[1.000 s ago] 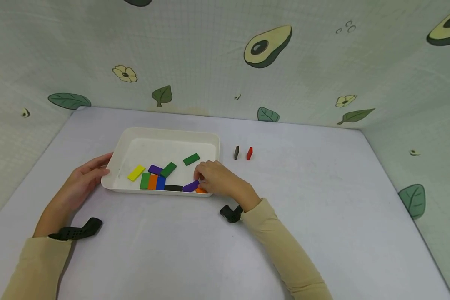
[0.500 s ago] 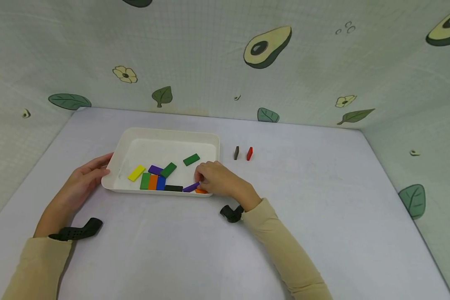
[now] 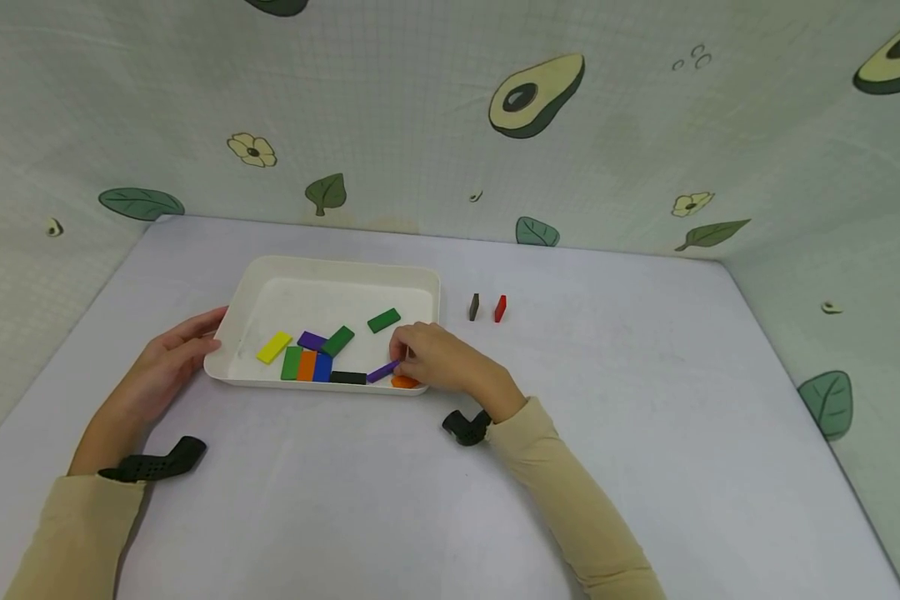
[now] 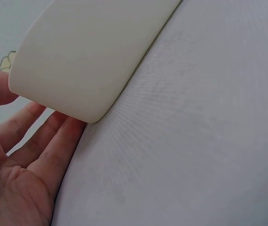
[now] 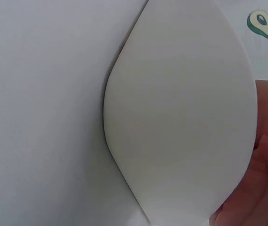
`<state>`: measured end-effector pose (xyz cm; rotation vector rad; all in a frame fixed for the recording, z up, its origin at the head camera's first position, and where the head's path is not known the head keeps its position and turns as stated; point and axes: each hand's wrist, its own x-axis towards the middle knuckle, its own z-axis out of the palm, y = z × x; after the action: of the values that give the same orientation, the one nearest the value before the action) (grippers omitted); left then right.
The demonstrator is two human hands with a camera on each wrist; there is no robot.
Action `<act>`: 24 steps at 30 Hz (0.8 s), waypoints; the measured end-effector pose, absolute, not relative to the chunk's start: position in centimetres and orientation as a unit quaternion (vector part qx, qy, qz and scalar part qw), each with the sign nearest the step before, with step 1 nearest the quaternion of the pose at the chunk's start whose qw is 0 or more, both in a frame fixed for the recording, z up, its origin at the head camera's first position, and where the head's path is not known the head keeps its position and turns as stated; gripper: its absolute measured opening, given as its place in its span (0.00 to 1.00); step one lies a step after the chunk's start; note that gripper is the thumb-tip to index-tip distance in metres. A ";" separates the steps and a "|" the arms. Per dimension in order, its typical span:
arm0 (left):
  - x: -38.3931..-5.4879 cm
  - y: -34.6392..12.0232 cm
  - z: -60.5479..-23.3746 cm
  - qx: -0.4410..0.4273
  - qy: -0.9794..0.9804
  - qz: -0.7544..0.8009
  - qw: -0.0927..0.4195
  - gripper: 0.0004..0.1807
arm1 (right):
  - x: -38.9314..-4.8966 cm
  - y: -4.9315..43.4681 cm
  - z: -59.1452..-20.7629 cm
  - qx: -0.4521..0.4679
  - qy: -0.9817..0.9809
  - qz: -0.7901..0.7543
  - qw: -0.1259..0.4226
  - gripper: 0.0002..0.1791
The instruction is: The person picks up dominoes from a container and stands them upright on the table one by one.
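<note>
A white tray holds several coloured domino-like blocks. My left hand grips its left end; in the left wrist view, thumb and fingers of that hand lie at the tray wall. My right hand reaches into the near right corner and pinches the right end of a purple block, which stands on its narrow edge. Just under those fingers lies an orange block, partly covered. In the right wrist view the tray's outer wall hides the fingertips and blocks.
Along the tray's near side sit a black block and blue, orange and light green ones. Yellow, purple and dark green blocks lie behind. Grey and red blocks stand upright right of the tray.
The purple block in my right fingers has tipped from lying flatter onto its narrow edge. More of the orange block beside it shows. My left hand and the tray have stayed put.
</note>
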<state>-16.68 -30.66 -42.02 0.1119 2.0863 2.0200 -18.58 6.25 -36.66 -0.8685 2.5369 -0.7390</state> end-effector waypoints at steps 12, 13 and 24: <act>-16.6 -30.7 -42.0 0.038 0.716 0.687 0.117 0.28 | -18.6 6.4 -36.3 -0.292 0.892 -0.283 0.197 0.03; -16.6 -30.7 -42.0 0.038 0.716 0.687 0.117 0.28 | -18.6 6.4 -36.2 -0.293 0.891 -0.285 0.197 0.03; -16.6 -30.5 -41.9 0.030 0.719 0.684 0.116 0.29 | -18.6 6.5 -36.1 -0.300 0.889 -0.292 0.184 0.03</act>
<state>-16.64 -30.51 -41.92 0.0877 2.1071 2.0041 -18.58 6.54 -36.14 -0.8447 2.5070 -0.8238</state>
